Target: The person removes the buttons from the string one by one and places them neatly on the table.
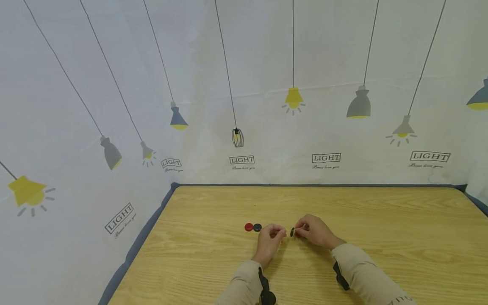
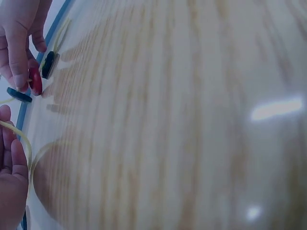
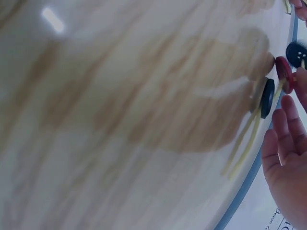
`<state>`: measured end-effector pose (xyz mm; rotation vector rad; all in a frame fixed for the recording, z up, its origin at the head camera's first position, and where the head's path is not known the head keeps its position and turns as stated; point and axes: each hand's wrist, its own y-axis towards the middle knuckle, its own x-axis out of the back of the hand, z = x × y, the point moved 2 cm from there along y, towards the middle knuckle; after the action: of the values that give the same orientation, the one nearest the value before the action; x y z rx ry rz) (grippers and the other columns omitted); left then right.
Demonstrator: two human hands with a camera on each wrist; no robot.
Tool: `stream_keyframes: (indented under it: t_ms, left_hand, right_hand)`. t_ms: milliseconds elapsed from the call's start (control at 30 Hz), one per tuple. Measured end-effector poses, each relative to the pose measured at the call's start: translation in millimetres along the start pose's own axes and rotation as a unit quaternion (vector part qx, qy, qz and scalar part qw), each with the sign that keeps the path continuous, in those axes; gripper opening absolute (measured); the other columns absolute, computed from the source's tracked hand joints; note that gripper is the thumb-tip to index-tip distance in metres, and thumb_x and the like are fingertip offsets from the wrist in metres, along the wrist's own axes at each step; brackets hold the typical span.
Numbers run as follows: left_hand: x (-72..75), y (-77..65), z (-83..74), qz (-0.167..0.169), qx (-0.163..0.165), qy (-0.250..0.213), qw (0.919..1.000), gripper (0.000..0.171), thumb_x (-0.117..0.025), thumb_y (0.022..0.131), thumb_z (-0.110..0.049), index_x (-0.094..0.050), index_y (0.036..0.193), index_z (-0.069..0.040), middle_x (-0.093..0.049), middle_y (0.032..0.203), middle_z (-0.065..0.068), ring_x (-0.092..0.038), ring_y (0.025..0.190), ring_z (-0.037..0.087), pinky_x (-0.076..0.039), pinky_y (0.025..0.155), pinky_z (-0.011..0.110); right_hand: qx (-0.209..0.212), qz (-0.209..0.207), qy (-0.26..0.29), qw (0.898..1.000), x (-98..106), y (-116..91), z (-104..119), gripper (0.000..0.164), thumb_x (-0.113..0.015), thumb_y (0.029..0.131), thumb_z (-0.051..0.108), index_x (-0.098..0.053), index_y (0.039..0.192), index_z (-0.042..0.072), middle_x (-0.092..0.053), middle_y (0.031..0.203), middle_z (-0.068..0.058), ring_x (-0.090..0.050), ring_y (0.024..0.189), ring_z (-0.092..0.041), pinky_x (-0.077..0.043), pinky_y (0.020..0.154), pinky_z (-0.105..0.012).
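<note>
My right hand pinches a red button at its fingertips. Close by are a dark button with small holes and another dark button, from which two strands of yellow cord trail. In the left wrist view, my left hand holds yellow cord that crosses its fingers and loops down. From the head, this left hand is just left of the right one, thumb and forefinger together. The head view shows only a dark edge of the held buttons.
On the wooden table, a red disc and a dark disc lie side by side, left of the hands. A white sheet printed with lamps hangs behind the far edge and along the left.
</note>
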<state>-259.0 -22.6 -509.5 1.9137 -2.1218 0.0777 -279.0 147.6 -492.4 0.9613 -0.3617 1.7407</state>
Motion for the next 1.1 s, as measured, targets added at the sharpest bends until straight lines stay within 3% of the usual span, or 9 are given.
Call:
stream_keyframes:
  t_ms: [400, 667, 767, 933, 1000, 1100]
  left_hand:
    - [-2.9, 1.9, 1.9, -0.006, -0.007, 0.007, 0.9999, 0.010, -0.059, 0.085, -0.012, -0.064, 0.084, -0.003, -0.063, 0.074, 0.002, -0.055, 0.066, 0.007, -0.043, 0.059, 0.020]
    - [-7.6, 0.9, 2.2, -0.007, -0.010, -0.002, 0.9999, 0.011, -0.056, 0.085, -0.004, -0.061, 0.086, 0.006, -0.062, 0.077, 0.014, -0.058, 0.068, 0.024, -0.044, 0.058, 0.021]
    - [-7.4, 0.7, 1.7, -0.007, -0.010, -0.007, 0.9999, 0.011, -0.058, 0.085, -0.008, -0.062, 0.085, 0.002, -0.063, 0.076, 0.009, -0.057, 0.067, 0.016, -0.044, 0.059, 0.021]
    - [-5.2, 0.0, 0.3, -0.005, -0.064, -0.011, 0.9979, 0.017, -0.057, 0.087, -0.022, -0.063, 0.083, -0.006, -0.061, 0.073, -0.003, -0.053, 0.063, 0.005, -0.044, 0.055, 0.021]
    - [-4.3, -0.2, -2.0, -0.002, -0.072, -0.010, 0.9974, 0.019, -0.057, 0.087, -0.025, -0.062, 0.083, -0.007, -0.061, 0.073, -0.004, -0.052, 0.062, 0.004, -0.043, 0.053, 0.022]
    - [-4.8, 1.5, -3.0, -0.001, -0.041, -0.008, 0.9991, 0.016, -0.057, 0.087, -0.022, -0.063, 0.084, -0.007, -0.062, 0.074, -0.003, -0.052, 0.063, 0.005, -0.042, 0.052, 0.020]
  right_hand:
    - [0.002, -0.013, 0.002, 1.000, 2.5, 2.0, -1.3, 0.006, -0.064, 0.081, 0.012, -0.065, 0.076, 0.008, -0.061, 0.083, 0.001, -0.055, 0.080, -0.021, -0.046, 0.069, -0.038]
    - [0.011, -0.015, 0.009, 1.000, 0.7, 2.3, -3.3, 0.003, -0.063, 0.081, 0.008, -0.065, 0.078, 0.009, -0.060, 0.078, 0.004, -0.049, 0.069, -0.012, -0.042, 0.060, -0.028]
    - [0.002, -0.010, 0.015, 1.000, -0.1, 2.3, -3.4, 0.003, -0.063, 0.081, 0.008, -0.063, 0.078, 0.010, -0.058, 0.074, 0.006, -0.045, 0.062, -0.008, -0.038, 0.054, -0.024]
    - [-0.009, 0.004, 0.029, 1.000, -0.1, 2.1, -1.6, 0.005, -0.064, 0.081, 0.009, -0.062, 0.076, 0.008, -0.055, 0.070, 0.006, -0.042, 0.057, -0.008, -0.037, 0.051, -0.022]
    - [-0.006, 0.007, 0.033, 0.999, 0.6, 1.8, -0.2, 0.005, -0.064, 0.081, 0.008, -0.063, 0.076, 0.008, -0.054, 0.069, 0.006, -0.042, 0.057, -0.008, -0.037, 0.051, -0.022]
    - [-0.005, 0.011, 0.039, 0.999, 1.1, 1.4, 1.2, 0.005, -0.063, 0.081, 0.008, -0.063, 0.078, 0.005, -0.053, 0.068, 0.005, -0.043, 0.057, -0.008, -0.037, 0.050, -0.022]
